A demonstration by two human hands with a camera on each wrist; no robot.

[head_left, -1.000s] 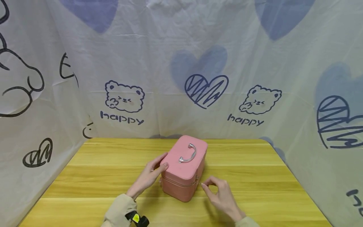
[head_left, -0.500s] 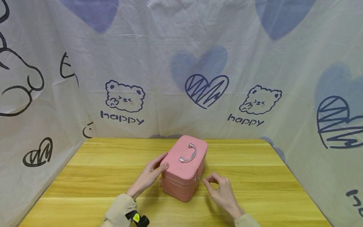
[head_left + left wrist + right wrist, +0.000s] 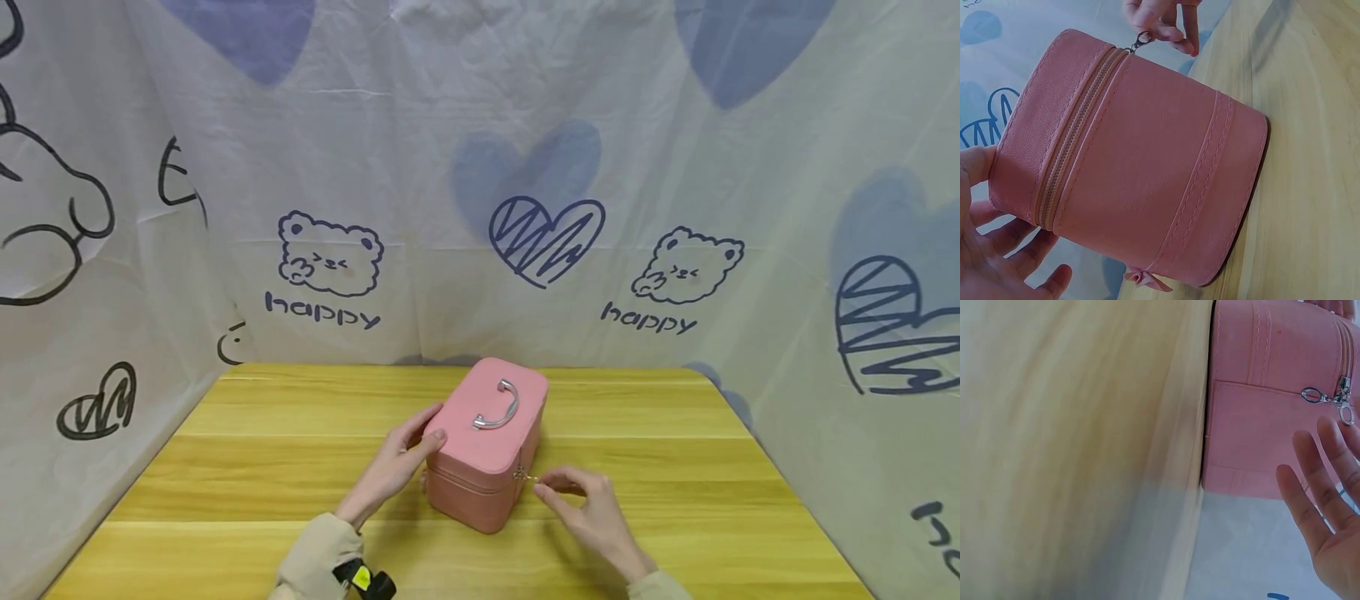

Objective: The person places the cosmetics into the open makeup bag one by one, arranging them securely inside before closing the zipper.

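Observation:
A pink zippered vanity case [image 3: 480,454] with a curved silver handle [image 3: 512,407] on its lid stands upright on the wooden table. My left hand [image 3: 393,467] rests against its near left side, thumb on the lid's edge; in the left wrist view the fingers [image 3: 1013,234] are spread by the lid and zipper. At the right side, my right hand [image 3: 588,508] pinches a metal zipper pull [image 3: 1346,414], drawn out from the case. A second zipper pull [image 3: 1315,395] hangs free beside it. The zipper [image 3: 1075,137] is closed along the visible end.
The wooden table [image 3: 675,467] reaches back to a white cloth backdrop [image 3: 435,167] printed with hearts and bears. More cloth stands at the left and right sides. A black device [image 3: 363,578] is strapped on the left wrist.
My right hand has moved slightly in beside the zipper and now holds a pull, stretched out toward the fingertips. The left hand and the case have stayed in place.

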